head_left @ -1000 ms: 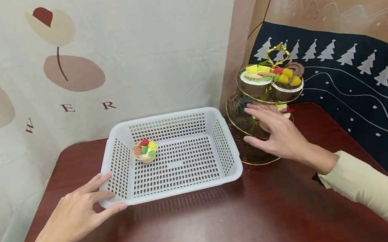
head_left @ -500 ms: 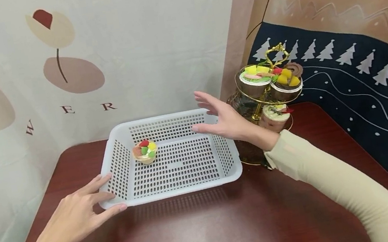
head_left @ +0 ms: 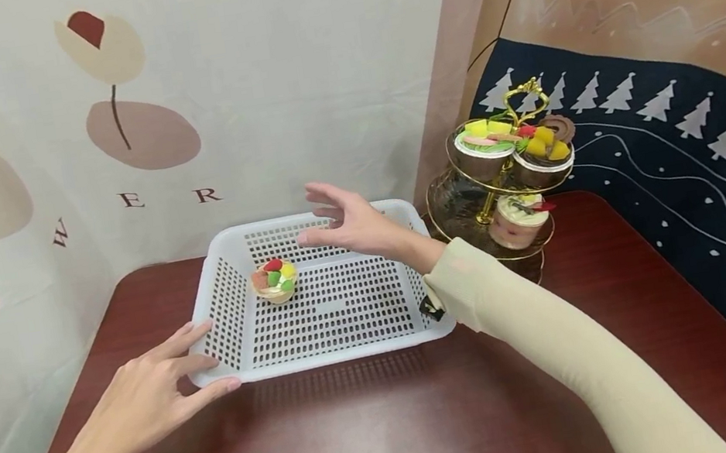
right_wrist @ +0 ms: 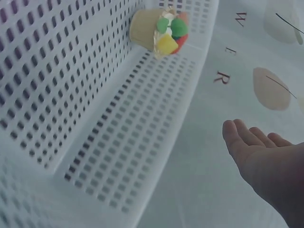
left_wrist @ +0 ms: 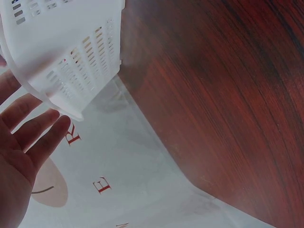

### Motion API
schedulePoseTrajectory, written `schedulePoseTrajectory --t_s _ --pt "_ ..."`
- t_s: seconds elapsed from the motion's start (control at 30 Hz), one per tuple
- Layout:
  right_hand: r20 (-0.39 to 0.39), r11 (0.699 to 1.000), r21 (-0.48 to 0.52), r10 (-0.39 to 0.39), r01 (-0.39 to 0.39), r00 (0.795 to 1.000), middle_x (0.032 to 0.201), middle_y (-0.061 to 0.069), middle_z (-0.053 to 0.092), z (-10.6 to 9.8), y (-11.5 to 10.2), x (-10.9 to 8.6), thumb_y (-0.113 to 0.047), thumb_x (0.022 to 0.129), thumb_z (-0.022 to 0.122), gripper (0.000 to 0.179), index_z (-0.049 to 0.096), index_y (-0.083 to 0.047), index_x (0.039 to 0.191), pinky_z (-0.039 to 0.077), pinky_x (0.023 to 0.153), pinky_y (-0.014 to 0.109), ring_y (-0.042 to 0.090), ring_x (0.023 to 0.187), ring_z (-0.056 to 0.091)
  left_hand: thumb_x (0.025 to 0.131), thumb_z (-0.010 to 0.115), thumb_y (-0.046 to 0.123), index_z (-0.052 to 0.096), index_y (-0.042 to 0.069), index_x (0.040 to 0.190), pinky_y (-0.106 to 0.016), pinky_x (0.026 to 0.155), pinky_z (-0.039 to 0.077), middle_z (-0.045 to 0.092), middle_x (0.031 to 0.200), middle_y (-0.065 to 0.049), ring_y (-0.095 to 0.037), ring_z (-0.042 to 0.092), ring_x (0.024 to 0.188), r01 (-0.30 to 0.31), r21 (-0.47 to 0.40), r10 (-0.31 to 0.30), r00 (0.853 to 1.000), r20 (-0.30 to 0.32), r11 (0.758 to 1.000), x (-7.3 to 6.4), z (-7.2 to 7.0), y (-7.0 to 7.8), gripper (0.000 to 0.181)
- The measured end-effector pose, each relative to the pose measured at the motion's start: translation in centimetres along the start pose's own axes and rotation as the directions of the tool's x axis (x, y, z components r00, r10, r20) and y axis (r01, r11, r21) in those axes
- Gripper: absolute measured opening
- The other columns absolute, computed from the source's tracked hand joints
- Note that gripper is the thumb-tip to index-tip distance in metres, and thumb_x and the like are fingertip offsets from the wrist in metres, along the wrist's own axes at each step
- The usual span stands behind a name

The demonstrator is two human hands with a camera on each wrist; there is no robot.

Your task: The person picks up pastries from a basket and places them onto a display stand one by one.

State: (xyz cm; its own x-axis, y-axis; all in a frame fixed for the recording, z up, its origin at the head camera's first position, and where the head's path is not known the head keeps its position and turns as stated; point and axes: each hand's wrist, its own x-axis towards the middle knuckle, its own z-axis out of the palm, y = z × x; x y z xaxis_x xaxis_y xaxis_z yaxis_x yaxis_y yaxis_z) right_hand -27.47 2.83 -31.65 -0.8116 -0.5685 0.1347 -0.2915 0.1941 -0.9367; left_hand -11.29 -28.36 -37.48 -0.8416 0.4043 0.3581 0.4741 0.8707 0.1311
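A white perforated plastic basket [head_left: 337, 359] holds a small toy dessert cup [head_left: 275, 281], topped with red, yellow and green pieces, near its left side. My left hand [head_left: 139, 401] rests at the basket's front left corner, fingers over the rim and thumb on the front edge; in the left wrist view its fingertips [left_wrist: 61, 124] touch the rim from outside. Above the basket's back half hovers my right hand [head_left: 359, 223], fingers extended and holding nothing. The right wrist view shows this hand [right_wrist: 266, 166] apart from the dessert cup [right_wrist: 161, 32].
A gold-rimmed tiered stand [head_left: 489, 219] is right of the basket. Two dessert cups, one of them a fruit-topped cup [head_left: 484, 150], sit on its upper tier; a cream-topped cup [head_left: 517, 221] sits lower. The red-brown table [head_left: 367, 445] meets printed cloth [head_left: 284, 74] behind.
My right hand has swung left from the tiered stand to above the basket, uncovering the cream-topped cup. My left hand stays at the basket's corner. The dessert cup in the basket has not moved.
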Motion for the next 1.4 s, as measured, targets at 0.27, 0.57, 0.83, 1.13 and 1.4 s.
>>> schedulePoseTrajectory --t_s 0.27,0.57,0.83,1.13,1.4 --pt "0.066 0.994 -0.07 0.086 -0.081 0.994 0.16 0.005 0.031 2.3 2.0 1.6 -0.031 0.086 0.079 0.089 0.029 -0.012 0.157 0.04 0.107 0.037 0.028 0.143 0.037 0.075 0.081 0.055 0.08 0.02 0.086 -0.039 0.061 0.049 0.064 0.132 -0.01 -0.031 0.067 0.107 -0.007 -0.001 0.007 1.0 0.004 1.0 0.4 0.1 0.0 0.037" --pt "0.094 0.965 -0.226 0.159 -0.135 0.983 0.158 0.009 0.035 4.9 3.6 3.2 -0.032 0.083 0.082 0.091 0.032 -0.01 0.156 0.04 0.107 0.035 0.029 0.14 0.042 0.075 0.081 0.055 0.08 0.021 0.086 -0.042 0.061 0.049 0.064 0.132 -0.009 -0.033 0.065 0.112 -0.003 -0.002 0.003 1.0 0.0 1.0 0.2 0.1 0.0 0.036" --pt "0.123 0.886 -0.436 0.231 -0.156 0.965 0.158 0.007 0.036 6.9 4.7 4.3 -0.032 0.084 0.081 0.089 0.033 -0.01 0.155 0.03 0.113 0.032 0.021 0.144 0.034 0.074 0.082 0.054 0.08 0.021 0.085 -0.041 0.061 0.049 0.064 0.132 -0.009 -0.033 0.065 0.113 -0.005 -0.006 0.005 1.0 -0.011 1.0 0.2 0.1 0.0 0.035" --pt "0.136 0.824 -0.542 0.277 -0.163 0.951 0.145 0.007 0.051 8.2 5.5 5.2 -0.028 0.084 0.082 0.083 0.038 -0.01 0.152 0.039 0.103 0.027 0.018 0.127 0.051 0.074 0.082 0.055 0.08 0.02 0.087 -0.042 0.062 0.049 0.064 0.132 -0.011 -0.033 0.067 0.108 0.015 -0.014 -0.015 1.0 -0.006 1.0 0.0 0.0 0.0 0.037" --pt "0.116 0.831 -0.533 0.259 -0.16 0.959 0.14 0.005 0.054 9.0 5.8 5.6 -0.021 0.082 0.084 0.077 0.044 -0.012 0.147 0.041 0.101 0.026 0.016 0.121 0.053 0.073 0.082 0.055 0.08 0.019 0.086 -0.039 0.059 0.048 0.064 0.132 -0.01 -0.033 0.066 0.11 0.007 -0.004 -0.007 1.0 -0.004 1.0 -0.1 0.1 -0.3 0.038"
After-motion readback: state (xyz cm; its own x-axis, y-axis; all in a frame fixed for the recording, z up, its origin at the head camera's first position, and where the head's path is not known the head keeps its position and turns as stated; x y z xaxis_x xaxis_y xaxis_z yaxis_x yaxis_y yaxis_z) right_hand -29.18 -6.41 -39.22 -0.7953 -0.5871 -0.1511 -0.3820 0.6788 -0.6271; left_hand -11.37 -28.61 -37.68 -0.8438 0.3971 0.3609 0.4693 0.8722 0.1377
